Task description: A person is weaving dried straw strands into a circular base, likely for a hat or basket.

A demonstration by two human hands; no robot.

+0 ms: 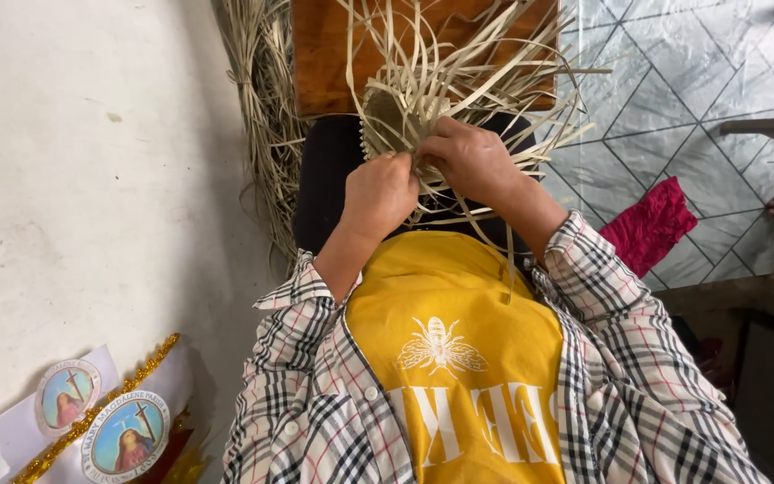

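While the woven piece rests on the lap at about twelve o'clock from the yellow shirt, both hands grip it. The left hand is curled tight, pinching strips at the piece's lower edge. The right hand, at three o'clock from the left and touching it, is closed over the weave. Loose strips fan out toward one o'clock. A red cloth lies on the tiled floor at three o'clock.
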